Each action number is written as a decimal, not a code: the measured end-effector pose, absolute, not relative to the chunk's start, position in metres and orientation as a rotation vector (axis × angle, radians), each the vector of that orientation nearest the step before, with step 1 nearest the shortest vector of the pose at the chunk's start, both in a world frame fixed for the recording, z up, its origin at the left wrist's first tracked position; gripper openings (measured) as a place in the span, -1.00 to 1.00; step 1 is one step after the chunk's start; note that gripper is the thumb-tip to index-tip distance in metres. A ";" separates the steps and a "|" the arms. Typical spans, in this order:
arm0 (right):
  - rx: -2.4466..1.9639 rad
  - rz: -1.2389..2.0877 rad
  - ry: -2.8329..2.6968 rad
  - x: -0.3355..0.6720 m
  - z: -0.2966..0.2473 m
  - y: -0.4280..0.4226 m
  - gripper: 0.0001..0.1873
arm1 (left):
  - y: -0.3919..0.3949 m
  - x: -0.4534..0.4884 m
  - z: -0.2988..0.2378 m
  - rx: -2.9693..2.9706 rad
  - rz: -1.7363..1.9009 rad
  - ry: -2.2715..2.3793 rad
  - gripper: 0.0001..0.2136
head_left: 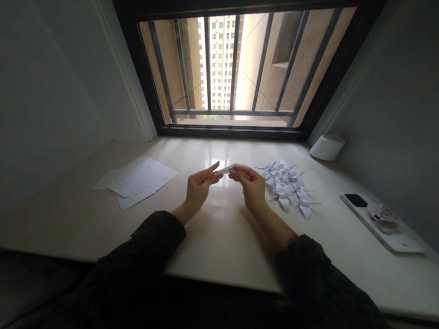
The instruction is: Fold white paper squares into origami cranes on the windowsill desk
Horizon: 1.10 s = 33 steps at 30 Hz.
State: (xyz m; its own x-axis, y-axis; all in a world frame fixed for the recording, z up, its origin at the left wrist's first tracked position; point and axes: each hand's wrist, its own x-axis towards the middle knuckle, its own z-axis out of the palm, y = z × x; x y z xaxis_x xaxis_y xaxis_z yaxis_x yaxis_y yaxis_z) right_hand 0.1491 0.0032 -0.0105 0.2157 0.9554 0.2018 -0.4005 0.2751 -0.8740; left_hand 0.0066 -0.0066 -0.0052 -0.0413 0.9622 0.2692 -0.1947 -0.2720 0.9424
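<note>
While LH (199, 184) holds folded ppr (225, 170), RH (252, 184) pinches it.

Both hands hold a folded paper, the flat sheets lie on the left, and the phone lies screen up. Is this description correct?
Not fully: the phone lies screen down; the head view shows its back and camera facing up. The left hand and right hand do hold the folded paper, and the flat sheets lie on the left.
</note>
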 end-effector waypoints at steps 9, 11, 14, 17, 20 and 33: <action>-0.838 0.943 -1.012 0.155 -0.011 0.007 -0.72 | 0.000 0.000 -0.004 1.247 1.379 0.984 -0.45; -0.855 0.894 -1.092 0.157 -0.011 0.007 -0.73 | 0.002 -0.002 -0.005 1.295 1.318 1.053 -0.51; -0.886 0.833 -1.232 0.158 -0.010 0.006 -0.78 | 0.003 -0.003 -0.008 1.400 1.213 1.165 -0.59; -0.943 0.812 -1.272 0.159 -0.009 0.004 -0.73 | 0.002 -0.002 -0.009 1.462 1.143 1.234 -0.64; -1.023 0.765 -1.256 0.159 -0.009 0.003 -0.63 | 0.001 -0.001 -0.008 1.476 1.104 1.271 -0.64; -1.035 1.194 -1.172 0.154 -0.015 0.007 -0.42 | -0.002 0.001 -0.011 1.511 1.195 1.188 -0.66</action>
State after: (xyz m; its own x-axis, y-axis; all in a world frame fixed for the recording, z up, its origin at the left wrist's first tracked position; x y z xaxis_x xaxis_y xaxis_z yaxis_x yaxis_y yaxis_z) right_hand 0.1539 0.0070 -0.0150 -0.0027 0.9943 0.1070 -0.1258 0.1058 -0.9864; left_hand 0.0006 -0.0020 -0.0113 0.0917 0.9805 0.1740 0.1679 -0.1875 0.9678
